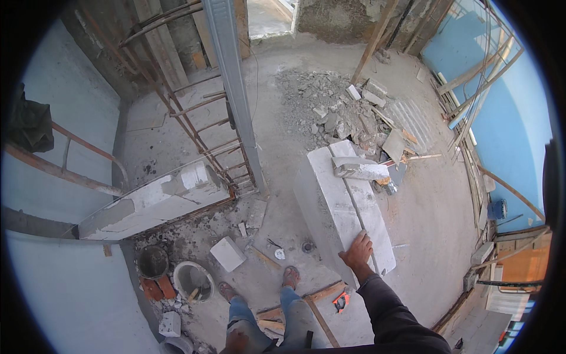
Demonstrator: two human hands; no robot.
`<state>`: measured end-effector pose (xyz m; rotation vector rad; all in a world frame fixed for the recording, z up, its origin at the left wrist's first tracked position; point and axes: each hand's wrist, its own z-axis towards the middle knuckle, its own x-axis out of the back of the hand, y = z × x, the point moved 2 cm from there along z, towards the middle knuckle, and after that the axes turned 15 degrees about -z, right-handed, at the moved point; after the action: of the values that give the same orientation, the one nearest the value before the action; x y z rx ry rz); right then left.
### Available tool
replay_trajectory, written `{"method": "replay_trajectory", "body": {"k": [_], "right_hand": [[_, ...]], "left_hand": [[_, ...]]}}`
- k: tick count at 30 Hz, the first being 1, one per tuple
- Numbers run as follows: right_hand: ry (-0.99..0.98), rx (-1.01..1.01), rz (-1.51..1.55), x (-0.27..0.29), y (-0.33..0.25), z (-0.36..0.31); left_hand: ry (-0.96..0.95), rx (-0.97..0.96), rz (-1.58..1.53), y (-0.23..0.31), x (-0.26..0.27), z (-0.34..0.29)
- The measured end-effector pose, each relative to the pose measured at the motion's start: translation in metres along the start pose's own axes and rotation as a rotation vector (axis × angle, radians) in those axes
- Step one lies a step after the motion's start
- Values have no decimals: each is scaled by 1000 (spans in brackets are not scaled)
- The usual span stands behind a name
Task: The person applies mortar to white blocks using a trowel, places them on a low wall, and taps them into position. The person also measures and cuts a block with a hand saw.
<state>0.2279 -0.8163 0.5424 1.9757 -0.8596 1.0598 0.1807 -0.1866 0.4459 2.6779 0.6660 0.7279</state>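
And here the pale block stack is found in the middle of the floor, just ahead and to the right of the feet, its near end covered by the right hand; fingers are draped over the top and the thumb is set apart, but whether the block is truly clamped or only leaned on cannot be told. By the left leg the left hand is only half shown, so its grip cannot be read. The blocks look stiff, bulky and probably heavy for one hand, with chalky, dusty faces that may slip and corners that may chip; a hold is best taken with both palms, on opposite long sides, the lengthwise seam being a possible finger edge. At the far end a broken chunk is perched on top, easily dislodged. Now the room: bare floor is offered on the right, while the far side is crowded by rubble, and the near side is cluttered by timber and an orange tool, both easily tripped over
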Motion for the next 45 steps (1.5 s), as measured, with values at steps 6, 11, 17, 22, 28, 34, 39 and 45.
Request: {"method": "replay_trajectory", "body": {"k": [6,11,17,22,28,34,39,45], "right_hand": [[-118,29,59,33,20,-37],[-324,128,23,119,63,-81],[-442,264,-309,181,66,-113],[-347,587,-891,168,10,-176],[-84,1073,-1219,124,-65,-267],[377,1633,-1020,148,-156,-374],[583,1873,-932,222,-261,-493],[863,2083,-346,229,-275,-520]], "left_hand": [[114,-194,-296,86,24,-22],[240,-227,-501,123,42,-44],[176,-227,-450,128,49,-66],[123,-384,-406,134,56,-68],[-97,-665,-241,146,58,-74],[293,-1070,-163,152,115,-123],[459,-974,-275,119,207,-169],[864,-595,-213,61,288,-241]]}}
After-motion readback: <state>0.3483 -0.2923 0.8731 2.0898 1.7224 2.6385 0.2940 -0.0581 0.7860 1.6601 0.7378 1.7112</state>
